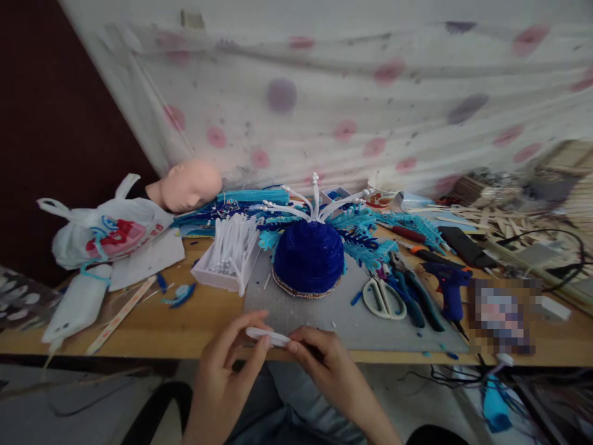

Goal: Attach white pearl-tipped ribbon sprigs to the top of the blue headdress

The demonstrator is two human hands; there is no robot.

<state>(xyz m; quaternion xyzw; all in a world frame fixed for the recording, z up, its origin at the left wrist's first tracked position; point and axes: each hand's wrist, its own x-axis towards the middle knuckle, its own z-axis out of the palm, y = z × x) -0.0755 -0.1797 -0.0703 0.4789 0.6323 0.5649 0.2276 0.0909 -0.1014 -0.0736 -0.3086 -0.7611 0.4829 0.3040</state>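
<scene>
A slim white strip [274,337], much like a pipe cleaner, is held between my two hands at the front edge of the table. My left hand [234,358] pinches its left part between thumb and fingers. At the strip's right end, the fingertips of my right hand [324,358] close on it. Just beyond them, a dark blue dome-shaped headpiece [308,256] sits on a grey mat [296,327]. White stems [315,201] with pearl tips fan from its top, and a beaded band runs round its base. Left of it, a white box [210,277] holds many pearl-tipped white stems.
White-handled scissors [383,300], pliers [419,290] and a blue glue gun [447,287] lie to the right. Turquoise fringed pieces [365,247] spread behind the headpiece. At left are a plastic bag [111,235], a mannequin head [192,185] and a white power bank [78,303].
</scene>
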